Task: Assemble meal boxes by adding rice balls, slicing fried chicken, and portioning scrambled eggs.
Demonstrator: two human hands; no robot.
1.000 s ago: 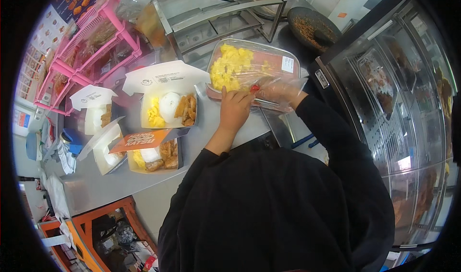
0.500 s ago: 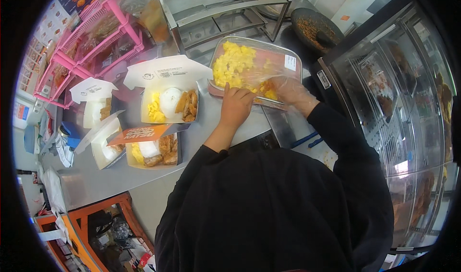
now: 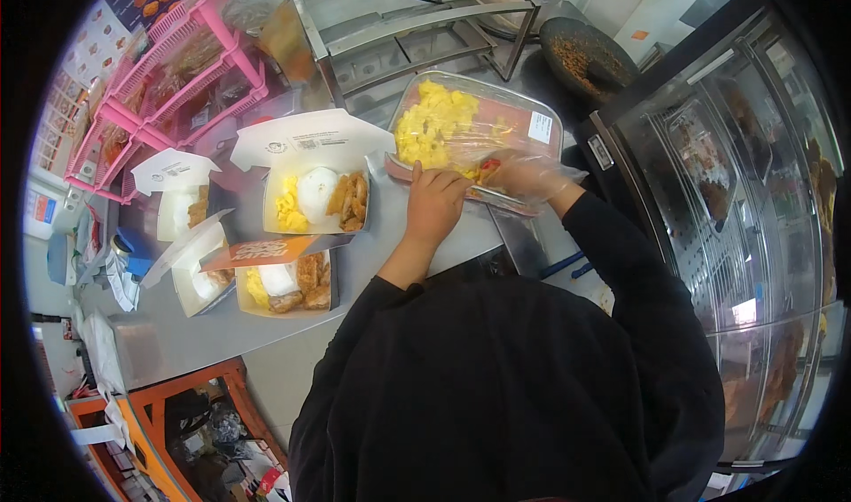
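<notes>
A clear-sided tray [image 3: 551, 103] holds yellow scrambled egg [image 3: 433, 116], with clear film over part of it. My left hand [image 3: 434, 202] is bare and grips the tray's near edge, fingertips curled over the rim. My right hand [image 3: 532, 179], in a clear plastic glove, reaches in at the near right part of the tray. Its fingers are bent together under loose film, beside a small red and yellow patch; what they hold is hidden. Left of the tray stand open boxes, among them one box [image 3: 312, 128] with egg, white rice and fried pieces.
An orange-sleeved box [image 3: 266, 252] and two smaller boxes stand on the steel counter [image 3: 168, 347]. Pink racks [image 3: 173, 77] are at the back left. Behind the tray is a metal frame [image 3: 425, 10]; a dark pan [image 3: 589, 54] stands far right, beside a glass display case [image 3: 709, 192].
My gloved right hand has shifted slightly left and down at the tray's near edge. A red spot now shows by its fingertips, where more yellow showed before. My left hand keeps its place.
</notes>
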